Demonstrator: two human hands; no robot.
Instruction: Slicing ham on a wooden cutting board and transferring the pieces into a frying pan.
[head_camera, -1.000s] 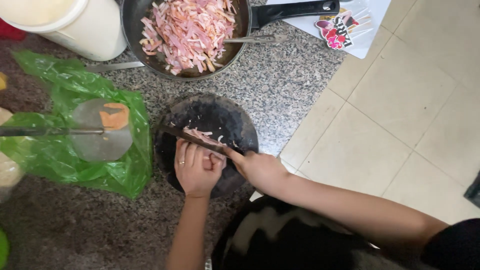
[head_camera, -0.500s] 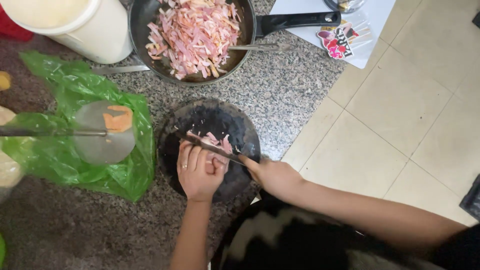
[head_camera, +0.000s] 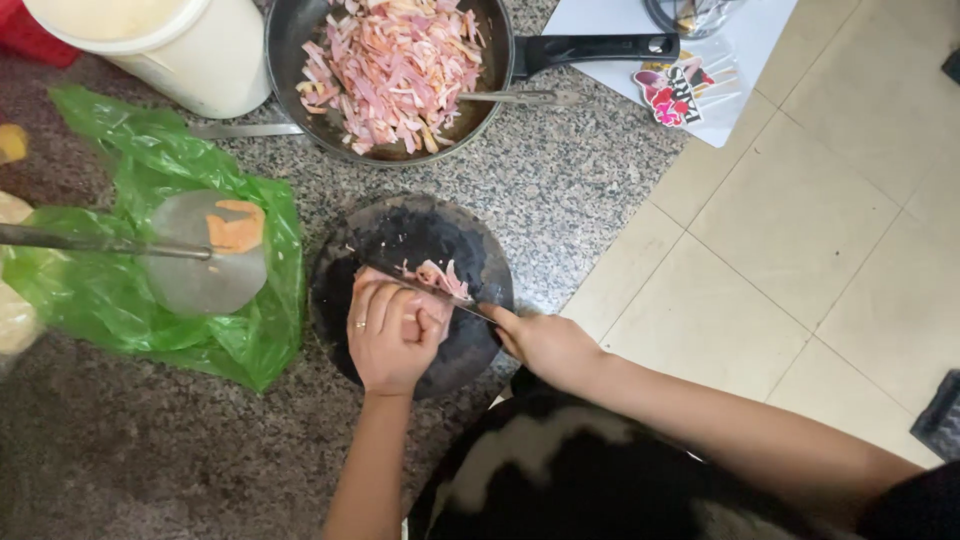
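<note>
Right hand (head_camera: 545, 343): grip closed around the handle of a knife (head_camera: 430, 297), blade lying across pink meat strips (head_camera: 437, 277). Left hand (head_camera: 392, 335): fingers curled, pressing the meat onto a round dark cutting board (head_camera: 400, 235) on the granite worktop (head_camera: 570, 190). Beyond, a frying pan (head_camera: 500, 40) holds cut strips; a green bag (head_camera: 150, 170) lies left.

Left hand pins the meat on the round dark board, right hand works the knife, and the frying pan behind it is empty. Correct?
Not quite. The head view shows the frying pan full of cut pink meat strips, not empty. The left hand does pin the meat on the round dark board, and the right hand works the knife.
</note>
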